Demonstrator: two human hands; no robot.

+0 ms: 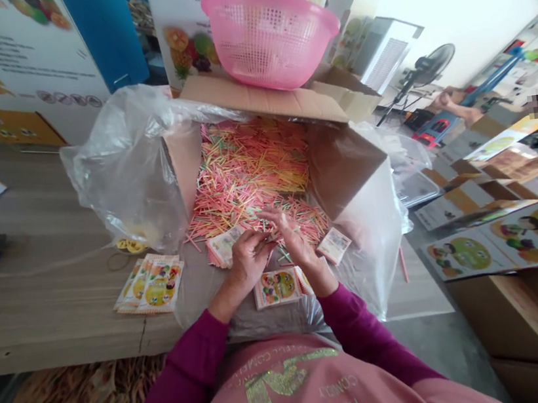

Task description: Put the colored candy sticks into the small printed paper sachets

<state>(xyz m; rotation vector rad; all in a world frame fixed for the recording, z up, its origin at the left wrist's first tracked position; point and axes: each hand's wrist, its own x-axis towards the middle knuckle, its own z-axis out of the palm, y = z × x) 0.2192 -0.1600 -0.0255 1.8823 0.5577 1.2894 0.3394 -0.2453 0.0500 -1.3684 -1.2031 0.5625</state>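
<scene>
A cardboard box (pixel 344 172) lined with a clear plastic bag (pixel 121 174) holds a heap of thin pink, yellow and green sticks (pixel 251 177). Both hands work at the heap's near edge. My left hand (pixel 247 260) grips a small stack of printed paper packets (pixel 223 247). My right hand (pixel 293 238) has its fingertips close to that stack, among loose sticks; I cannot tell if it pinches any. One packet (pixel 334 246) lies beyond my right hand, another (pixel 276 288) below my wrists. Further left, several packets (pixel 151 284) lie on the table.
A pink plastic colander (pixel 269 33) sits on the box's far flap. The wooden table (pixel 41 317) runs under the box, with a small yellow roll (pixel 129 246) beside the bag. Printed boards, cardboard boxes, a fan and a person's arm (pixel 450 108) lie off to the right.
</scene>
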